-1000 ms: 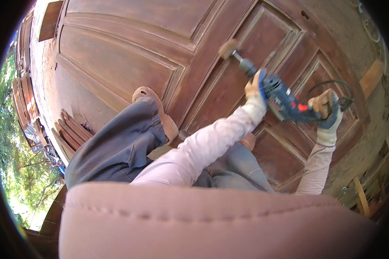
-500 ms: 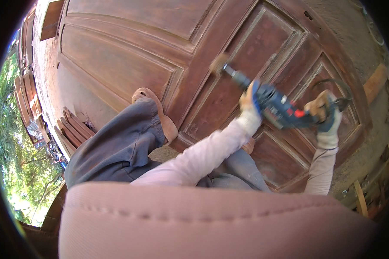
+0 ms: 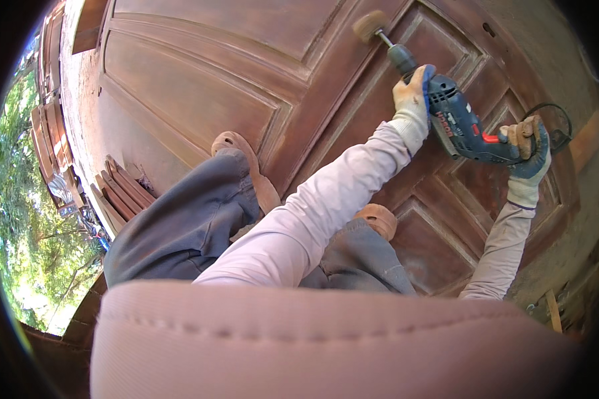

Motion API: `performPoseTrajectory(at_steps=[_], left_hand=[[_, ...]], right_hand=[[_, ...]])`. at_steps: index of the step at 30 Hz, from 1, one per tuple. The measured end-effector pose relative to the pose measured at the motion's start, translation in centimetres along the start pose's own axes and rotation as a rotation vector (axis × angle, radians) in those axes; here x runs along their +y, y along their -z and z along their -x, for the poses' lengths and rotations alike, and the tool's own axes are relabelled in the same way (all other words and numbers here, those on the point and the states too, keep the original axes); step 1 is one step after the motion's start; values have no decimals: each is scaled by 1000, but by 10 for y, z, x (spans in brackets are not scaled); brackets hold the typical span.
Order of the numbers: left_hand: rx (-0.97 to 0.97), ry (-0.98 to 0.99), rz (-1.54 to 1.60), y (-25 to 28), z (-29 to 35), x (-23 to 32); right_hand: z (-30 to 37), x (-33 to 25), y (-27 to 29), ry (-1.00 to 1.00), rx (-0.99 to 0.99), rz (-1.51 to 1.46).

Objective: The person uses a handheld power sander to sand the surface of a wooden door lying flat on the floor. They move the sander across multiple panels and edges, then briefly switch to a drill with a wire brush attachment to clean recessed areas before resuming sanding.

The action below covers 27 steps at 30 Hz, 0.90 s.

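Observation:
A dark blue power drill (image 3: 456, 120) with a red trigger is held across the upper right. My gloved left hand (image 3: 411, 100) is wrapped round its front, just behind the chuck. Around the rear handle closes my gloved right hand (image 3: 529, 147). From the chuck a metal shaft carries a round tan sanding wheel (image 3: 370, 26), blurred at its edges. The wheel is over the frame strip between panels of a brown wooden door (image 3: 339, 86); whether it touches the wood I cannot tell. Pale, worn grooves edge the door's recessed panels.
My shoes (image 3: 246, 163) are on or beside the door, below the drill. A black cord (image 3: 566, 120) loops from the drill's handle. Stacked brown wood strips (image 3: 123, 189) lie at the left, and a wooden block (image 3: 589, 141) is at the right edge. Green trees show far left.
Both hands have carried the drill away from me and slightly right. The wheel has moved up along the door's frame strip toward the far side.

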<state>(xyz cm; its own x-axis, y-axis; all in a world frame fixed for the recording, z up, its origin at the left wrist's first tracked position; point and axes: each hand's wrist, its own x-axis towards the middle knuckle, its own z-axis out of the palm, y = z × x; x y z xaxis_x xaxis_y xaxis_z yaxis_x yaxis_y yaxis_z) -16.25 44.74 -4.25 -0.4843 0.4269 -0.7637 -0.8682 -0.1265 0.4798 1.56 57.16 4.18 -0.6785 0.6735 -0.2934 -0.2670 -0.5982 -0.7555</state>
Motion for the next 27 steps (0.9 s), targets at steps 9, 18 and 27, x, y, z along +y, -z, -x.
performPoseTrajectory(at_steps=[9, 18, 27], left_hand=[[202, 42, 112, 71, 74, -18], [170, -7, 31, 66, 53, -23], [260, 76, 6, 100, 89, -15]], right_hand=[[45, 27, -30, -133, 86, 126], [47, 25, -24, -85, 169, 150], [70, 47, -40, -157, 109, 79]])
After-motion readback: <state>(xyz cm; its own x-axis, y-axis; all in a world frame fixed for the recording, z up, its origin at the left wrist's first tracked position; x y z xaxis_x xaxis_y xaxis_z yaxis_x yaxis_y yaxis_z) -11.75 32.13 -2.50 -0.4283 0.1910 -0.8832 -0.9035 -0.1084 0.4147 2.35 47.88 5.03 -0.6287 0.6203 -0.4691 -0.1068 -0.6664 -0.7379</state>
